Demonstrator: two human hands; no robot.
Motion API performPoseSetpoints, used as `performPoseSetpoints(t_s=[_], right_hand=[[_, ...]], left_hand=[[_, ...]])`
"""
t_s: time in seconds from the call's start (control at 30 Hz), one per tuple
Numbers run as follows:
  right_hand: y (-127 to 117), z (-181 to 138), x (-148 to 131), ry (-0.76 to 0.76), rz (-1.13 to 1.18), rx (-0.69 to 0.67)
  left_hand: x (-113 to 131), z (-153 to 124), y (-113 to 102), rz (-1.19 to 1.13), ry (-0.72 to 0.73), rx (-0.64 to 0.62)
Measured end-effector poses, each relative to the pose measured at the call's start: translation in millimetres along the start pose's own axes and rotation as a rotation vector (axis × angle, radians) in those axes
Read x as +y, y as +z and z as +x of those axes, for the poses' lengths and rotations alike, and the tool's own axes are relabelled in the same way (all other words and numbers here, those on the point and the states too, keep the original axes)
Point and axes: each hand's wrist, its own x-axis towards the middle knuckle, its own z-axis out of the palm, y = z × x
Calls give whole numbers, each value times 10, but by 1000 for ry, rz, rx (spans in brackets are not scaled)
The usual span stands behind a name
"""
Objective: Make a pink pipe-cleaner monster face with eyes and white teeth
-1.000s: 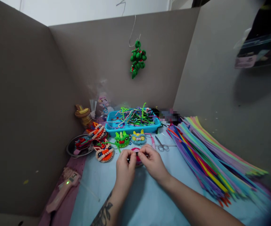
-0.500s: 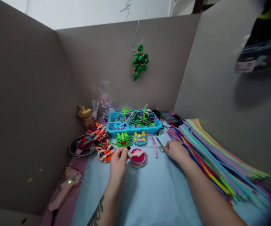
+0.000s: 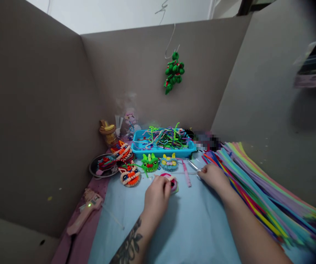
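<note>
To the left of the left hand (image 3: pixel 158 192) lies the orange-and-cream figure (image 3: pixel 130 178); that hand's fingers are drawn nearly closed at the near side of the pink disc (image 3: pixel 175 185), hiding whatever they may hold, so a careless tug could shift the disc. The pink wrapped strip (image 3: pixel 186 174) lies between the hands, and the right hand (image 3: pixel 213 178) has its fingers closed on the handle end of the scissors (image 3: pixel 193 165), whose blades, if swung leftward, could snag the strip.

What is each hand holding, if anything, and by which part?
The right hand holds the scissors by the handle end. The left hand is at the pink piece; what it grips cannot be told.
</note>
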Motion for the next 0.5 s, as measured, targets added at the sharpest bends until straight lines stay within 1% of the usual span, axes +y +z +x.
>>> performPoseSetpoints(t_s=[0.1,0.2,0.3,0.4,0.43,0.5], right_hand=[[-61,-18,-42,-21,253,8],[-71,-92,-158,-61,577,-47],[-27,-208,-322,-71,871,-143],[29,-330,-471,1,1214,-325],[47,-367,-510,23,1278,-373],[81,-434,-575,36,1320,-432]], left_hand=[[-59,91,-110,-269,-164,106],[-132,157,-181,-497,-286,161],[-172,166,-180,-569,-318,157],[-171,156,-157,-591,-329,143],[-164,154,-153,-589,-333,138],[-147,155,-150,-577,-340,130]])
